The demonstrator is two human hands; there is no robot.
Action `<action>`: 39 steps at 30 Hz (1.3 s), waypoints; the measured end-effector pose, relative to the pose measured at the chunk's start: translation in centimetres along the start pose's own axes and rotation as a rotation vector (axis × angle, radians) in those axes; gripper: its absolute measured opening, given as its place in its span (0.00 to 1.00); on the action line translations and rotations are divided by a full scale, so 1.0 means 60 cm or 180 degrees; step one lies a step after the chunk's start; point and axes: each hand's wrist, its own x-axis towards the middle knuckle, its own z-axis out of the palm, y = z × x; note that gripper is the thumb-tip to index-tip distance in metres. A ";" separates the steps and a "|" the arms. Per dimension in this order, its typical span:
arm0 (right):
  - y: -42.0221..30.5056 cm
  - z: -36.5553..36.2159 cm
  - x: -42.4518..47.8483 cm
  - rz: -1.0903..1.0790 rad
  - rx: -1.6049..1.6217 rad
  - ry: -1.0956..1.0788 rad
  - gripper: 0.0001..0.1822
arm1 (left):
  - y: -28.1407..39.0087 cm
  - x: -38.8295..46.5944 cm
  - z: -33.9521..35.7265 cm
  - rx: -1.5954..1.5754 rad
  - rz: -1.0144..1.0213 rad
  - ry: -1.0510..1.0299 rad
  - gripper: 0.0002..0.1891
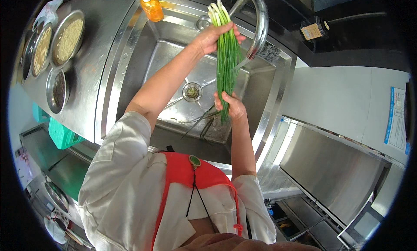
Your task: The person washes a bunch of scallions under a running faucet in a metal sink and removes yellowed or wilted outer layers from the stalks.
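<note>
A bunch of green onions (227,67) is stretched between my two hands over a stainless steel sink (166,67). My left hand (219,37) grips it just below the white root ends, which point away from me. Nearer my body, my right hand (232,106) is closed around the green leaf tips. Water (241,62) runs from the curved metal faucet (262,26) against the right side of the bunch. Loose dark green leaves (207,125) lie on the sink floor below my right hand. Green scraps sit in the drain strainer (192,92).
A pump bottle of orange liquid (152,10) stands at the sink's back left corner. On the steel counter (97,32) to the left are several metal bowls, one with pale chopped food (69,39). Green plastic baskets (63,133) sit below. A labelled jar (313,31) is at back right.
</note>
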 end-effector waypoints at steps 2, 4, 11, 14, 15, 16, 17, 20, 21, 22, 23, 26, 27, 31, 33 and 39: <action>0.031 -0.039 -0.021 0.0061 0.0123 -0.0234 0.18 | 0.024 0.002 -0.015 -0.0028 0.0192 0.0012 0.11; 0.100 -0.105 -0.041 0.0262 0.0737 -0.0292 0.17 | 0.041 0.008 -0.027 -0.0037 0.0412 -0.0001 0.12; 0.115 -0.158 -0.087 0.0266 -0.2405 0.1570 0.15 | -0.007 -0.034 -0.003 0.0523 -0.0138 0.0248 0.18; 0.074 -0.202 -0.103 -0.0420 -0.3886 0.1934 0.14 | -0.068 -0.056 -0.005 0.0609 -0.0505 -0.0052 0.17; 0.037 -0.156 -0.084 -0.0932 -0.3195 0.2061 0.17 | -0.081 -0.065 -0.005 0.0569 -0.0681 0.0024 0.17; -0.018 -0.071 -0.056 -0.1429 -0.2473 0.2164 0.21 | -0.092 -0.073 -0.001 0.0542 -0.0861 0.0097 0.16; -0.059 0.000 -0.041 -0.1701 -0.2222 0.2020 0.26 | -0.101 -0.079 0.003 0.0509 -0.1053 0.0149 0.16; -0.123 0.085 0.012 -0.2169 -0.2482 0.1703 0.38 | -0.129 -0.089 0.004 0.0592 -0.1220 -0.0111 0.14; -0.131 0.089 0.029 -0.2224 -0.2566 0.1630 0.39 | -0.131 -0.094 0.008 0.0674 -0.1223 -0.0201 0.13; -0.139 0.094 0.047 -0.2280 -0.2659 0.1549 0.40 | -0.127 -0.099 0.010 0.0791 -0.1387 -0.0274 0.12; -0.142 0.103 0.058 -0.2335 -0.2750 0.1463 0.41 | -0.124 -0.101 0.013 0.1005 -0.1383 -0.0263 0.11; -0.150 0.119 0.074 -0.2643 -0.3891 0.1568 0.16 | -0.114 -0.110 0.013 0.1427 -0.1360 -0.0132 0.08; -0.147 0.106 0.081 -0.2696 -0.4321 0.1507 0.11 | -0.116 -0.112 0.012 0.1570 -0.1449 -0.0189 0.07; -0.134 0.073 0.092 -0.1705 -0.3545 0.2051 0.15 | -0.122 -0.126 0.016 0.1737 -0.1708 -0.0304 0.06; -0.139 0.030 0.104 -0.1428 -0.2256 0.2174 0.17 | -0.121 -0.131 0.018 0.1727 -0.1680 -0.0225 0.06; -0.143 0.044 0.050 -0.3360 -0.4019 0.2338 0.05 | -0.096 -0.132 0.007 0.2221 -0.1432 0.0104 0.09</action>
